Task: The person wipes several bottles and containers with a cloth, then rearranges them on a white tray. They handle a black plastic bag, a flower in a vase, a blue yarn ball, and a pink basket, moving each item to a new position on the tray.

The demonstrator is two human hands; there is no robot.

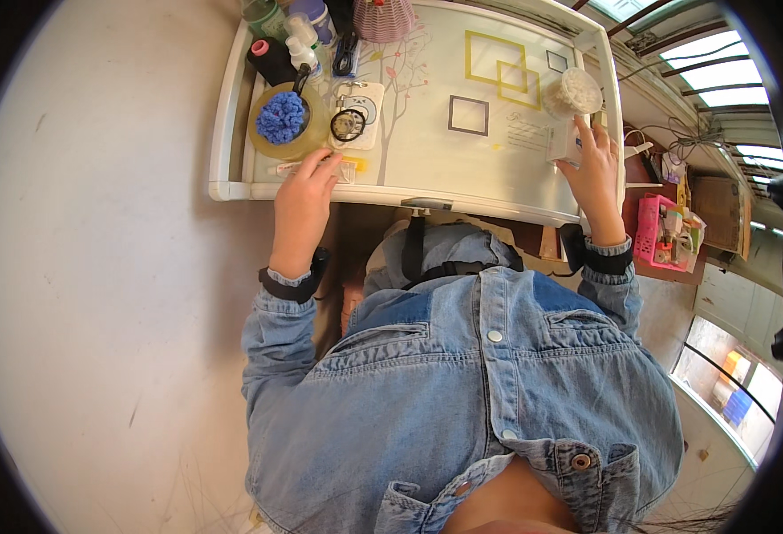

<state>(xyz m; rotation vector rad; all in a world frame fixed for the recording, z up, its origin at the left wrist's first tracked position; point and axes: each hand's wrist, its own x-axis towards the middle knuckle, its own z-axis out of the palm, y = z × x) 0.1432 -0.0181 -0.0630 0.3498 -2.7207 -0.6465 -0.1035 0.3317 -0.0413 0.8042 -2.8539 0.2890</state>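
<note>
My left hand [303, 208] lies over the front left edge of the glass-topped table [471, 170]. Its fingertips reach over a small white and orange tube [343, 171]; whether they grip it is hidden. Beyond them sit a roll of clear tape [259, 141] with a blue crocheted piece [280, 117] on it, and a white card holder [369, 100] with a black-rimmed round item [348, 125]. At the right, my right hand [595, 172] has thumb and fingers around a small white box [562, 141]. Just behind the box is a clear round tub of cotton swabs [577, 92].
Bottles, among them a white pump bottle [303, 53] and a black one with a pink cap [271, 60], crowd the back left corner near a pink woven basket [383, 20]. A raised white rail [228, 107] borders the table. A pink plastic basket [652, 230] stands beyond the right side.
</note>
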